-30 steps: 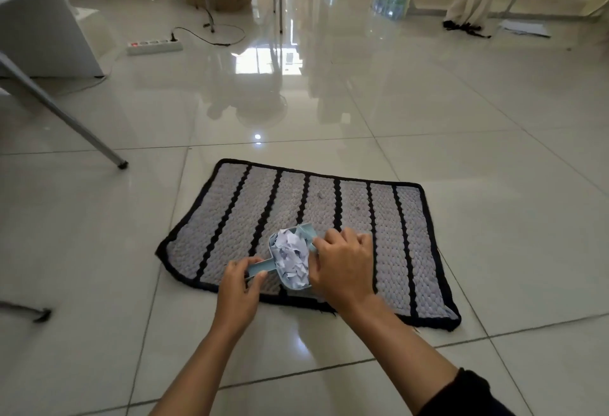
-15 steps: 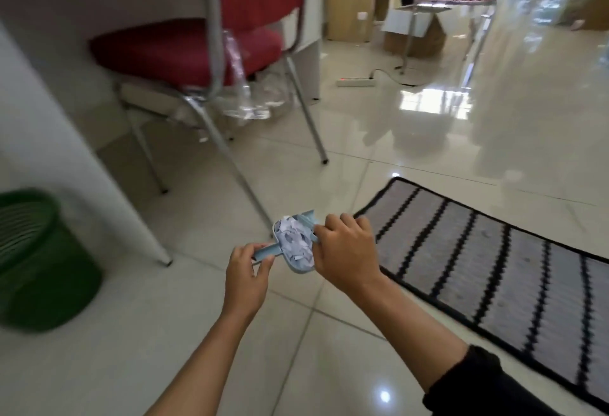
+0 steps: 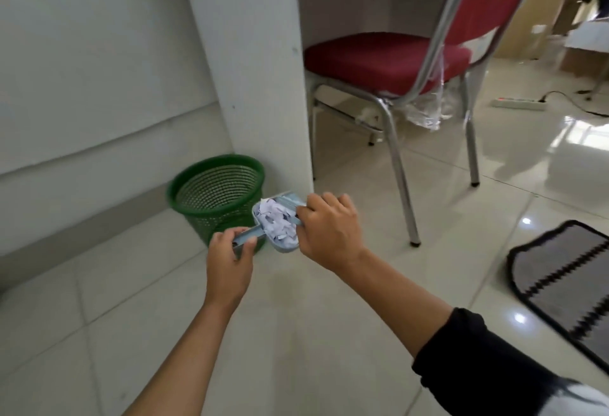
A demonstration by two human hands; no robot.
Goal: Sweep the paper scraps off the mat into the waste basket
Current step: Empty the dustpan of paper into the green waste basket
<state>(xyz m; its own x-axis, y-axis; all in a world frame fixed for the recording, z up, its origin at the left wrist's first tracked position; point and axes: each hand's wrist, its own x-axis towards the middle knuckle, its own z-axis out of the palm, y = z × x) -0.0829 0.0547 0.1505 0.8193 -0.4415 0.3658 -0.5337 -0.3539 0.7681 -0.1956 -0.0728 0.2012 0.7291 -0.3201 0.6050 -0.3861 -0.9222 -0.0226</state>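
We stand over a glossy tiled floor [image 3: 296, 333], the biggest thing in view. A white desk panel [image 3: 260, 62] runs down to it, and just right of the panel sits a red chair [image 3: 385, 59] on metal legs, with a white power strip [image 3: 519, 103] lying on the tiles well behind it. At the right edge we see one corner of the striped mat [image 3: 566, 277], grey with black bands and a black border, well apart from everything we hold. In the corner where wall and panel meet stands the green mesh waste basket [image 3: 216, 191], upright, mouth open toward us. Our left hand [image 3: 229, 262] has its grip clenched around the handle of a small pale blue dustpan [image 3: 280, 246], which hovers just in front of the basket's near rim, partly overlapping its wall. Our right hand [image 3: 329, 229] grips something at the pan's far side; what it holds is hidden behind the fingers. Heaped in the pan lie the white paper scraps [image 3: 275, 221], none visible in the basket.
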